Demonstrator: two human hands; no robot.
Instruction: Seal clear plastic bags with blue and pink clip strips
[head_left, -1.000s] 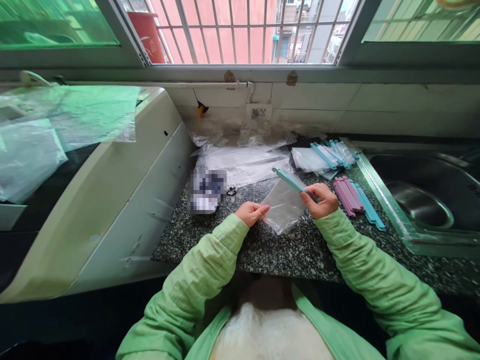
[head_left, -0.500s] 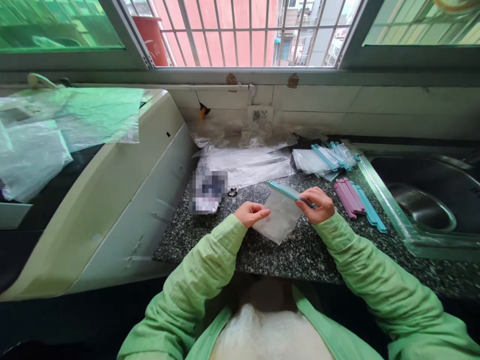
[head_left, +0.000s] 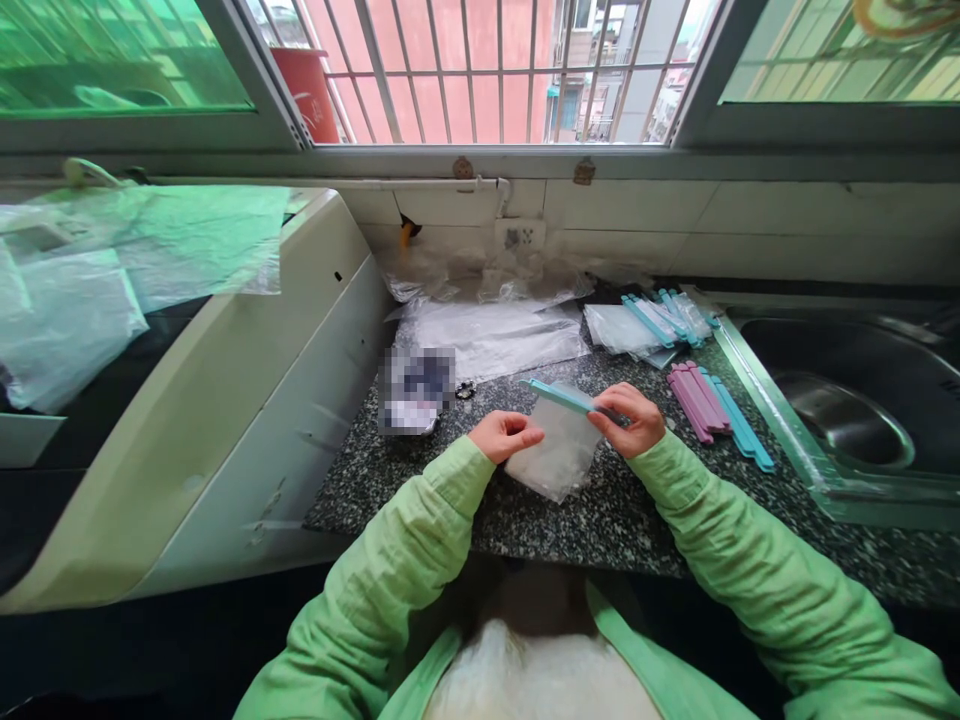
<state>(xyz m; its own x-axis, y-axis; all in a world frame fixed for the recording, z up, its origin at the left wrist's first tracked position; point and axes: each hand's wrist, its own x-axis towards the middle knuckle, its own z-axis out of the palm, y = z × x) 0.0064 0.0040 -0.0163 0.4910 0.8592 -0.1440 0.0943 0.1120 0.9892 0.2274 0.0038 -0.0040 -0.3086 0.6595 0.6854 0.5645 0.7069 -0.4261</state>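
Observation:
My right hand [head_left: 632,420] grips the right end of a teal bag-sealing clip [head_left: 561,396] between thumb and fingers. The clip lies along the top of a small clear plastic bag [head_left: 553,455], which hangs below it over the counter. My left hand [head_left: 506,436] is closed in a pinch at the bag's left edge, its thumb lying against the plastic. Right of my right hand, several pink clips [head_left: 697,402] lie side by side with teal clips [head_left: 739,420]. Behind them is a pile of bags [head_left: 619,328] with teal clips on or among them.
Flat clear plastic sheets [head_left: 491,335] cover the back of the speckled counter [head_left: 450,500]. A blurred-out object [head_left: 417,390] sits at the left, beside a small dark ring [head_left: 465,390]. A steel sink [head_left: 847,420] borders the right; a bulky beige machine [head_left: 300,300] stands left.
The clip has shifted slightly left and lies a little flatter. Both hands stay on nearly the same spots, and the camera view has tilted slightly.

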